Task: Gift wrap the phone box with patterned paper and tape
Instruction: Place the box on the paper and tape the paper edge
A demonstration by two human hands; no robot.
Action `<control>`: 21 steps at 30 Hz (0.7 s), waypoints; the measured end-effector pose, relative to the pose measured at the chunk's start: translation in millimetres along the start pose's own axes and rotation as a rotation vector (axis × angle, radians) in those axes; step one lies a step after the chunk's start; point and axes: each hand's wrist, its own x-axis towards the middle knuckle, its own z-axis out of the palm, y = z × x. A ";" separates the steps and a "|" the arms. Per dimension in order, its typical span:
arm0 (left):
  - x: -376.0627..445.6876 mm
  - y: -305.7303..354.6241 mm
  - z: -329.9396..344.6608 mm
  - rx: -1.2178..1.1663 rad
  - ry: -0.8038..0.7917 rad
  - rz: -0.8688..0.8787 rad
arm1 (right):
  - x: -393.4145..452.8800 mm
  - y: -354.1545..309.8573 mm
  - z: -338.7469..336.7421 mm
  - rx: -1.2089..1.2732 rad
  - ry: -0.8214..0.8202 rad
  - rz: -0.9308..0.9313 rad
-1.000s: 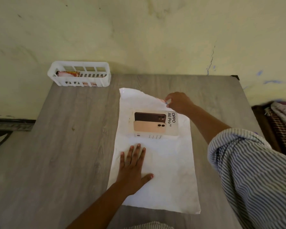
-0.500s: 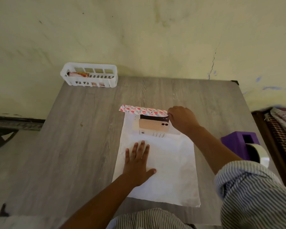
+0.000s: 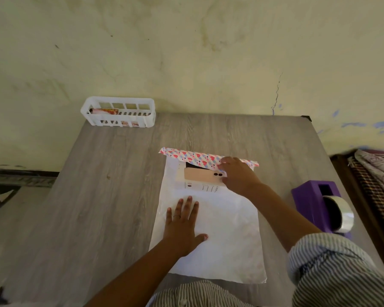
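Phone box (image 3: 201, 177), a white carton printed with a peach-coloured handset, lies at the far end of the wrapping paper (image 3: 219, 229), a sheet spread white side up on the grey wood-grain tabletop (image 3: 97, 196). Its far edge is folded over the box top, showing a heart pattern. The right hand (image 3: 238, 175) has its grip closed on that fold at the box's right end. The left hand (image 3: 183, 227) presses flat, fingers spread, on the sheet nearer the person. A purple tape dispenser (image 3: 319, 207) stands to the right, a white slotted plastic basket (image 3: 118, 114) at the far left corner.
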 end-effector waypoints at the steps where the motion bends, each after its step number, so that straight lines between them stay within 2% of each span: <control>1: -0.4 -0.3 0.3 -0.001 0.003 0.002 | -3.1 -0.1 2.2 0.002 -0.007 -0.012; 10: -4.4 3.0 -3.8 -0.027 0.027 -0.005 | -27.4 10.7 9.0 0.145 0.018 -0.036; 12: -4.7 7.4 -14.9 -0.096 0.146 0.011 | -30.7 14.8 14.5 0.123 0.035 -0.057; 16: 18.1 8.2 -51.0 -0.110 0.569 0.192 | -36.2 19.6 25.7 0.136 0.101 -0.096; 18: 33.5 5.5 -74.0 -0.072 0.537 0.220 | -39.9 19.3 30.6 0.156 0.126 -0.104; 21: 58.0 1.4 -95.8 0.095 0.322 0.231 | -47.3 19.6 37.2 0.167 0.143 -0.107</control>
